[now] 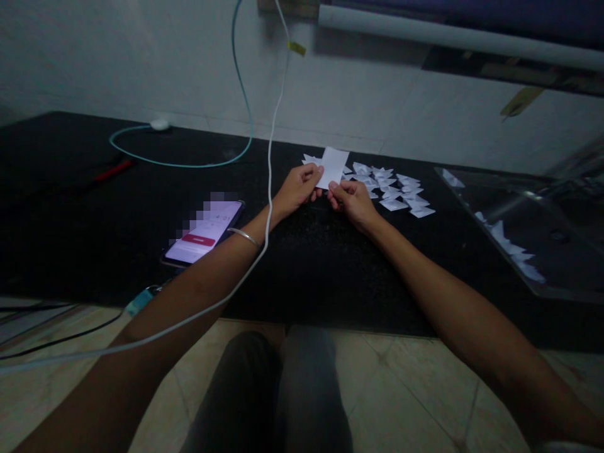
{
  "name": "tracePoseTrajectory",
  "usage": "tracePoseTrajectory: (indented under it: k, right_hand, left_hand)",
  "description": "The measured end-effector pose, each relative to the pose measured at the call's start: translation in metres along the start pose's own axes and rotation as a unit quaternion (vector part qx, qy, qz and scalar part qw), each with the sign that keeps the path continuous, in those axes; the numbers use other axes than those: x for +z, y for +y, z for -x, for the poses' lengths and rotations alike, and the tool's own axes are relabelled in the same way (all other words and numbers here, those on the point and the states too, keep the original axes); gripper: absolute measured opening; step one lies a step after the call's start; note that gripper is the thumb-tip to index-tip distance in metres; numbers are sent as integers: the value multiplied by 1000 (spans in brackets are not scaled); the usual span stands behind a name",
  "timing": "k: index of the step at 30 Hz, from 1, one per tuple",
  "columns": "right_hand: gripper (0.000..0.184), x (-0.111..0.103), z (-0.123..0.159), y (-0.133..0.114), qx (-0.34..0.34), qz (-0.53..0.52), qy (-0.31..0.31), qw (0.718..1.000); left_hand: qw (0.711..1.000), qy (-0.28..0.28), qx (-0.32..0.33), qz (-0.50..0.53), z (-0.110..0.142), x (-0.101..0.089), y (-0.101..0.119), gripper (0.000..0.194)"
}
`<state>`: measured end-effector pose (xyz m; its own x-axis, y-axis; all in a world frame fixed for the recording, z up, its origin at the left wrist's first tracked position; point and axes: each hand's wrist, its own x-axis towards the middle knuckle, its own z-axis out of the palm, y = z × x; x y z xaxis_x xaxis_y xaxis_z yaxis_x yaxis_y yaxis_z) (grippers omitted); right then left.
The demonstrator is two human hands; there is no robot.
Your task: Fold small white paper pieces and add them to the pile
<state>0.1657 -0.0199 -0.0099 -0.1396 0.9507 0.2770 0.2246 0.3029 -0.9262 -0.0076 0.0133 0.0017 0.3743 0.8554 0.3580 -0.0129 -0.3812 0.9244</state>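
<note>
Both my hands hold one small white sheet of paper (333, 165) upright above a black slab (302, 270). My left hand (298, 187) pinches its left edge with thumb and fingers closed. My right hand (350, 198) pinches the lower right corner, fingers curled. Behind and to the right of the sheet, several small folded white paper pieces (396, 189) lie spread on the slab.
A lit phone (205, 233) lies on the slab left of my left forearm. A white cable (270, 157) hangs down across that arm, and a teal cable (189, 165) loops at the back. A clear tray (519, 233) with paper bits sits at right.
</note>
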Motion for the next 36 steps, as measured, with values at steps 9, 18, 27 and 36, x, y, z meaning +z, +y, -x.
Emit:
tracePoseTrajectory:
  k: [9,18,27,36]
  right_hand:
    - [54,0,1,-3,-7,15,-12,1000]
    - [55,0,2,-1,-10,18,-40,999]
    - [53,0,3,-1,-12,31,-67,997]
    - [53,0,6,-8,-27,57,-110,992]
  left_hand:
    - [1000,12,-4,4,1,2,4,31]
    - [1000,27,12,0,2,3,7,31]
    - [999,44,18,-13,3,3,8,28]
    - [995,85,39,-19,-1,-1,2,31]
